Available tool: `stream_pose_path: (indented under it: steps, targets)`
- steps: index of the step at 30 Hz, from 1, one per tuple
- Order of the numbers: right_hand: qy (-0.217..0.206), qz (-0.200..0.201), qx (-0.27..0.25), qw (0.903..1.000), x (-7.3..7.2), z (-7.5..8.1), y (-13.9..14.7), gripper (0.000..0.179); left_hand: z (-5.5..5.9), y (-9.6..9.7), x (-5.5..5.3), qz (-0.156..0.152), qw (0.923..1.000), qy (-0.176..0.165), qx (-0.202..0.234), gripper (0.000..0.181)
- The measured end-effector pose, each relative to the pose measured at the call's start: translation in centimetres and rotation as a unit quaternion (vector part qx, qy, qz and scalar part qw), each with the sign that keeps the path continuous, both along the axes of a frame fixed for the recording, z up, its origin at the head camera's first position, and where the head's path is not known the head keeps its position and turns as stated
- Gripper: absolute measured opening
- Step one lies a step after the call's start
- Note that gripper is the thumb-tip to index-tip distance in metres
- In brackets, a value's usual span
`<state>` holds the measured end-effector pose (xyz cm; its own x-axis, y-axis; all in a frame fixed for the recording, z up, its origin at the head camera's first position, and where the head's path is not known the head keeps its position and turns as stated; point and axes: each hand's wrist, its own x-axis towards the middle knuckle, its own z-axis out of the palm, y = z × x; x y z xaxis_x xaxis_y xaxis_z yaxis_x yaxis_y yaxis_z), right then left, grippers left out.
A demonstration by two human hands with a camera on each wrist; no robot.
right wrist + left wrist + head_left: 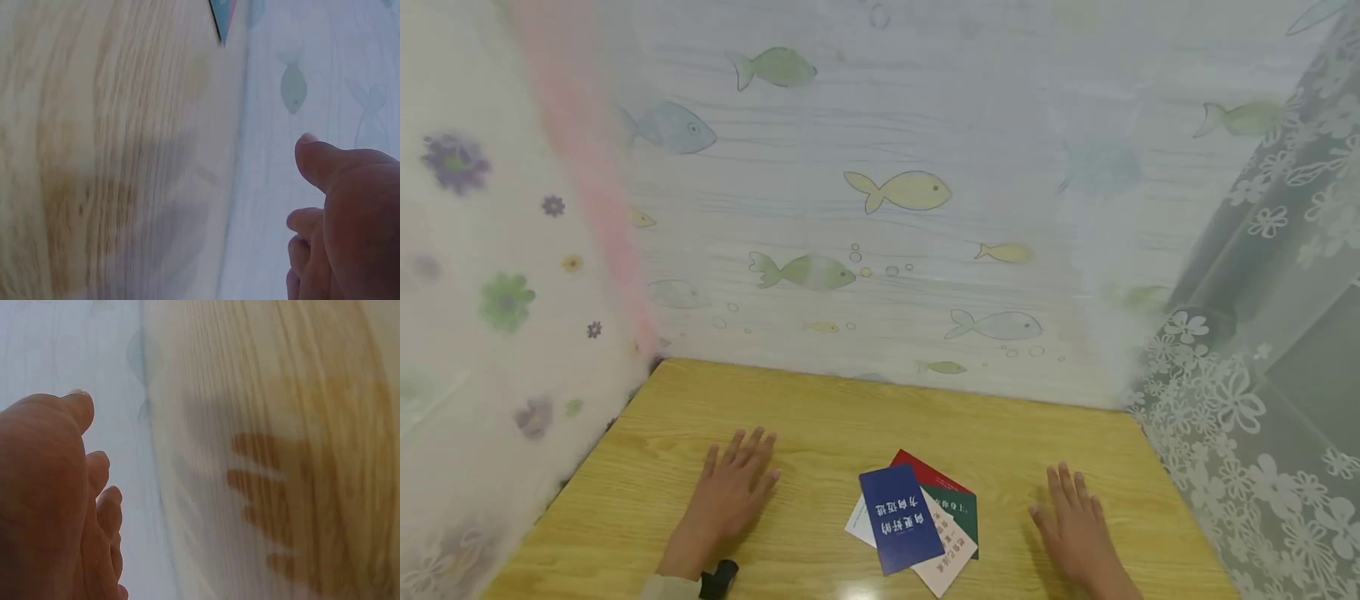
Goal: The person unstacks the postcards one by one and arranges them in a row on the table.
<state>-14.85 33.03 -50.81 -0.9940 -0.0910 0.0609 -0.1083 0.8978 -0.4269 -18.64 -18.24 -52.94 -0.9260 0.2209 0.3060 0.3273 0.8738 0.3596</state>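
Note:
A small pile of overlapping cards lies near the front middle of the wooden table [820, 417]. On top is a blue card [901, 518] with white characters. Beneath it show a red card [934, 472], a green card [964, 515], a cream card [951, 560] and a white card [860, 522], each partly covered. To the left of the pile, my left hand [730, 492] is spread, palm down, and holds nothing. My right hand [1077, 529], to the right of the pile, also has extended fingers and holds nothing. Both hands are apart from the cards.
A pale curtain with printed fish [917, 192] hangs along the table's back edge. Flower-printed fabric [508, 300] borders the left side, and lace with white flowers [1240, 400] the right. A black band [718, 578] is at the left wrist.

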Motion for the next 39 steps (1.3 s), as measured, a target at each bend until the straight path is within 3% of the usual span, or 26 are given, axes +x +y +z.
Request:
stream_pose_path:
  steps: [8,16,21,24,30,36,39]
  targets:
    - [-0.002,0.016,0.016,0.9997,1.0,-0.1,-2.2,0.077,1.2,1.4,0.8,-0.017,0.9981,-0.059,-0.005,0.059]
    - [-0.010,0.050,0.033,0.9982,2.4,-0.8,-5.8,0.073,0.3,3.2,0.7,-0.064,0.9965,-0.050,0.017,0.058]
    - [-0.027,0.088,0.026,0.9955,2.9,-1.5,-7.9,0.074,0.0,4.5,0.5,-0.083,0.9941,-0.070,0.009,0.058]
    - [-0.016,0.118,0.024,0.9926,3.2,-2.0,-9.0,0.073,-0.3,5.1,0.4,-0.093,0.9934,-0.067,-0.002,0.057]
    - [0.009,0.190,0.035,0.9812,3.6,-2.6,-11.1,0.071,-0.7,6.8,0.2,-0.122,0.9908,-0.057,-0.016,0.056]
    - [0.060,0.264,0.106,0.9567,3.7,-3.1,-13.2,0.075,0.1,9.0,0.0,-0.149,0.9842,-0.094,-0.017,0.055]
    - [0.033,0.281,0.098,0.9541,3.8,-3.3,-14.1,0.075,0.4,10.0,0.0,-0.153,0.9816,-0.110,-0.030,0.055]
